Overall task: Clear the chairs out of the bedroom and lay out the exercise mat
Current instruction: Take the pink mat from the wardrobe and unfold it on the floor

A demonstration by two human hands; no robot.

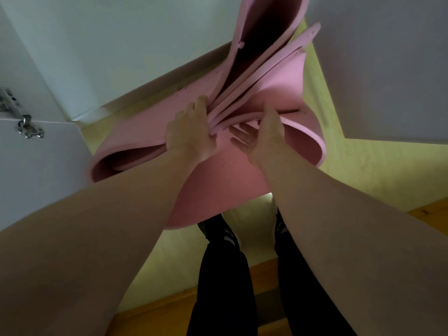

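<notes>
- At 9 o'clock a metal latch (pixel 29 128) sits on the edge of a white door (pixel 36 178).
- The pink exercise mat (pixel 218 185) fills the middle of the view. It is half unrolled, with one loose curl sagging toward 8 o'clock, a stack of layers rising toward 12 o'clock, and another curl bulging toward 3 o'clock.
- My left hand (pixel 189 134) is just left of centre. Its fingers curl onto the bunched edges of the mat's layers and grip them where they fan out.
- My right hand (pixel 264 139) is just right of centre. Its thumb lies over a curved layer and its fingers (pixel 242 134) are spread beneath it, so it pinches that layer (the two hands sit close together but apart).
- A pale green floor (pixel 363 170) lies under the mat and reaches toward 3 o'clock.
- At 6 o'clock my legs in black trousers (pixel 223 287) stand below the mat's near edge, with a wooden floor (pixel 157 316) beside them toward 7 o'clock.
</notes>
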